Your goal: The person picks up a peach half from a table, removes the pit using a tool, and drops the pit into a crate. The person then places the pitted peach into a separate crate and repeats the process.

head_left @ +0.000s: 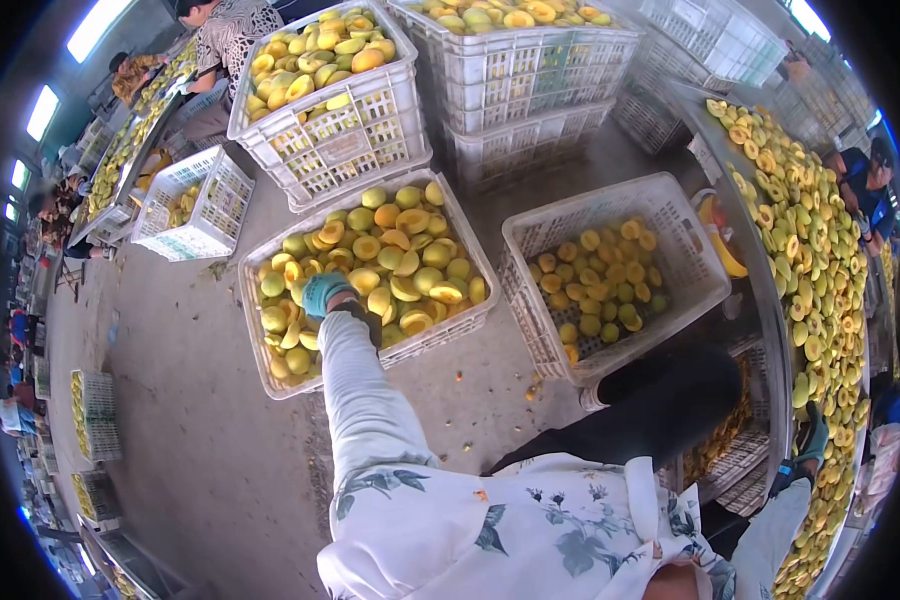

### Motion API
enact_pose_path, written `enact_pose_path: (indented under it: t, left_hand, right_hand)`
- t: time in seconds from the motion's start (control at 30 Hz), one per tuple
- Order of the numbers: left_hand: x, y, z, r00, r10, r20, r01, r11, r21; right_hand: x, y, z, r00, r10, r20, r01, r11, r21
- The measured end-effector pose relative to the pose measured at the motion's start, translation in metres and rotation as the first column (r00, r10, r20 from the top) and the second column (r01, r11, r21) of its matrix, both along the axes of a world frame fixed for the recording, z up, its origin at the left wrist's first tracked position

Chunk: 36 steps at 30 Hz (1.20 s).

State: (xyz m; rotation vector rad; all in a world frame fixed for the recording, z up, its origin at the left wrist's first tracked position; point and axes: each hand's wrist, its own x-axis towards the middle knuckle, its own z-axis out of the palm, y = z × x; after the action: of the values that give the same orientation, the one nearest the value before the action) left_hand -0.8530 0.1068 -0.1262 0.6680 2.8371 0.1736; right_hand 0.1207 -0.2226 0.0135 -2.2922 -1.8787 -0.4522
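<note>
The white plastic lattice crate (430,340), heaped with yellow-green peach halves (410,250), sits on the floor at centre. Its long axis runs left to right, with the right end farther. The teal-gloved left hand (325,293) reaches in on a straight arm, fingers curled onto the fruit; whether it grips cannot be told.

The glove on my left hand (325,293) is teal and matt, rubbery-looking, and the peaches (413,222) under my fingers have smooth, faintly glossy skin. Around them is a white plastic lattice crate (435,338). Behind my fingers my sleeve (362,390) is thin printed cloth, and the floor (190,430) beside them is rough, matt concrete.
</note>
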Motion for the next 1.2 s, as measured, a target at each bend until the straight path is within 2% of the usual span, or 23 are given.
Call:
enact_pose_path:
  t: [0.1,0.13,0.17,0.27,0.33,0.43,0.5,0.53,0.6,0.63,0.67,0.7,0.8,0.83,0.87,0.9,0.93,0.97,1.0,1.07,1.1,1.17,1.2]
  left_hand:
    - [-0.001,0.012,-0.009,1.000,0.013,0.021,-0.011,0.996,-0.088]
    - [0.004,0.011,-0.008,0.998,0.043,0.035,-0.040,0.995,-0.094]
    - [0.005,0.007,-0.012,0.999,0.054,-0.006,-0.054,0.999,-0.001]
    - [0.016,-0.005,-0.022,0.943,-0.114,-0.314,0.144,0.987,0.074]
    - [0.017,-0.005,-0.023,0.921,-0.166,-0.353,0.186,0.982,0.023]
    - [0.023,-0.007,-0.010,0.879,-0.300,-0.369,0.291,0.953,-0.083]
    - [0.023,-0.011,-0.003,0.879,-0.381,-0.286,0.369,0.924,-0.096]
    - [0.022,-0.015,-0.001,0.883,-0.380,-0.274,0.381,0.923,-0.052]
    - [0.018,-0.028,-0.002,0.882,-0.401,-0.248,0.420,0.907,0.028]
    - [0.016,-0.033,-0.009,0.869,-0.390,-0.306,0.429,0.901,0.070]
    - [0.012,-0.037,-0.023,0.739,-0.406,-0.537,0.563,0.811,0.161]
    - [0.027,-0.042,-0.014,0.696,-0.273,-0.664,0.645,0.644,0.411]
    - [0.128,-0.052,0.050,0.773,-0.465,-0.431,0.608,0.349,0.713]
    - [0.167,-0.052,0.053,0.754,-0.609,-0.247,0.455,0.213,0.865]
    - [0.209,-0.047,0.061,0.660,-0.748,-0.063,0.253,0.142,0.957]
    - [0.257,-0.053,0.089,0.453,-0.884,0.114,0.083,0.170,0.982]
    - [0.302,-0.069,0.111,0.209,-0.941,0.265,-0.058,0.259,0.964]
    - [0.346,-0.079,0.123,-0.027,-0.960,0.280,-0.157,0.281,0.947]
    - [0.387,-0.097,0.148,-0.205,-0.920,0.334,-0.096,0.359,0.929]
    - [0.453,-0.135,0.199,-0.526,-0.725,0.445,0.033,0.505,0.862]
    - [0.482,-0.148,0.213,-0.666,-0.563,0.490,0.110,0.576,0.810]
    - [0.535,-0.161,0.204,-0.809,-0.150,0.568,0.332,0.681,0.652]
    - [0.558,-0.172,0.201,-0.873,-0.251,0.419,0.276,0.455,0.847]
  right_hand:
    - [-0.003,0.002,-0.003,0.893,-0.181,-0.412,0.197,0.980,-0.005]
    - [-0.001,0.002,-0.001,0.561,-0.261,-0.786,0.348,0.936,-0.063]
    - [-0.031,0.012,0.015,0.120,-0.221,-0.968,0.543,0.831,-0.122]
    - [-0.082,0.027,0.026,0.144,-0.112,-0.983,0.568,0.823,-0.010]
    - [-0.081,0.034,0.019,0.122,-0.009,-0.992,0.589,0.806,0.065]
    - [-0.066,0.028,0.024,0.086,-0.072,-0.994,0.550,0.835,-0.013]
    - [-0.051,0.021,0.019,0.513,-0.082,-0.854,0.397,0.905,0.152]
    - [-0.044,0.022,0.006,0.836,0.011,-0.548,0.182,0.937,0.297]
    - [-0.061,0.023,0.014,0.416,-0.191,-0.889,0.434,0.901,0.010]
    - [-0.070,0.025,0.018,0.168,-0.280,-0.945,0.531,0.834,-0.152]
    - [-0.052,0.017,0.005,0.052,-0.175,-0.983,0.489,0.863,-0.128]
    - [-0.072,0.026,-0.011,0.267,0.020,-0.964,0.565,0.807,0.173]
    - [-0.188,0.032,0.039,0.002,0.172,-0.985,0.493,0.857,0.150]
    - [-0.219,0.031,0.054,-0.067,0.163,-0.984,0.458,0.881,0.115]
    - [-0.242,0.029,0.065,-0.056,0.173,-0.983,0.398,0.907,0.137]
    - [-0.265,0.026,0.076,-0.047,0.186,-0.981,0.337,0.928,0.159]
    - [-0.294,0.027,0.091,-0.135,0.201,-0.970,0.403,0.905,0.132]
    - [-0.295,0.020,0.086,-0.196,0.244,-0.950,0.344,0.924,0.167]
    - [-0.292,0.015,0.079,-0.262,0.277,-0.924,0.263,0.942,0.208]
    - [-0.308,0.005,0.090,-0.389,0.331,-0.859,0.283,0.931,0.231]
    - [-0.302,-0.003,0.087,-0.365,0.313,-0.877,0.233,0.943,0.240]
    - [-0.306,-0.017,0.096,-0.347,0.278,-0.896,0.287,0.941,0.180]
    - [-0.303,-0.022,0.094,-0.331,0.247,-0.910,0.321,0.937,0.138]
